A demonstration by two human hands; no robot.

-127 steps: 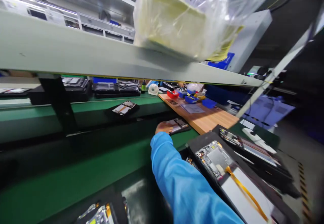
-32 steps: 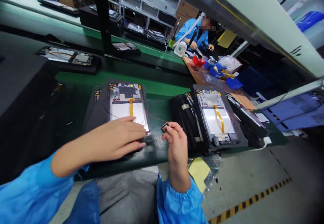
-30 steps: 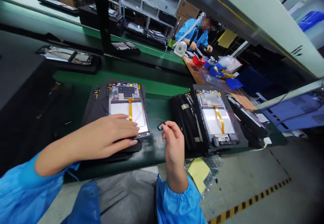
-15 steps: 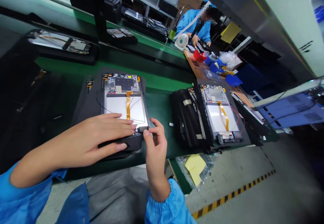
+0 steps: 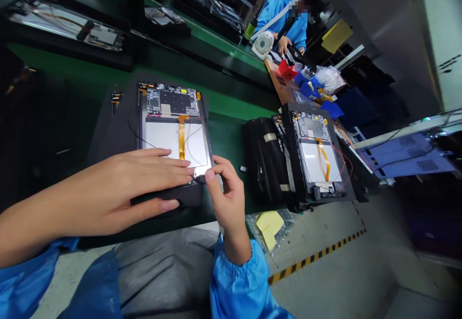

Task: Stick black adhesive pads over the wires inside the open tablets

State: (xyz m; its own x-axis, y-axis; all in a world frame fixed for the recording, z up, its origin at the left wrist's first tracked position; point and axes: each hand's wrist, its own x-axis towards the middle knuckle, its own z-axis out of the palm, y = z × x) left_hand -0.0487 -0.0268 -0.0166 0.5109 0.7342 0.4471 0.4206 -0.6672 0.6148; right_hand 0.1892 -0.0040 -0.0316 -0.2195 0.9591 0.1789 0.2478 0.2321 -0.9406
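An opened tablet (image 5: 173,131) with a circuit board, white panel and orange ribbon cable lies on a black foam pad (image 5: 119,131) on the green bench. My left hand (image 5: 137,184) lies flat on its near end, fingers stretched out, thumb against the pad's front edge. My right hand (image 5: 224,191) pinches a small dark part at the tablet's near right corner, fingertips pressed together against the frame. A thin red wire runs across the panel toward that corner.
A second opened tablet (image 5: 317,155) sits tilted on a black pad to the right, next to a black foam stack (image 5: 265,160). More tablets lie on the far belt (image 5: 72,25). A bag of yellow sheets (image 5: 269,223) hangs below the bench edge. A co-worker in blue (image 5: 285,20) works at the far end.
My right hand brought the small dark part from beside the tablet to its near right corner. My left hand stayed on the tablet. The view tilted down and nearer.
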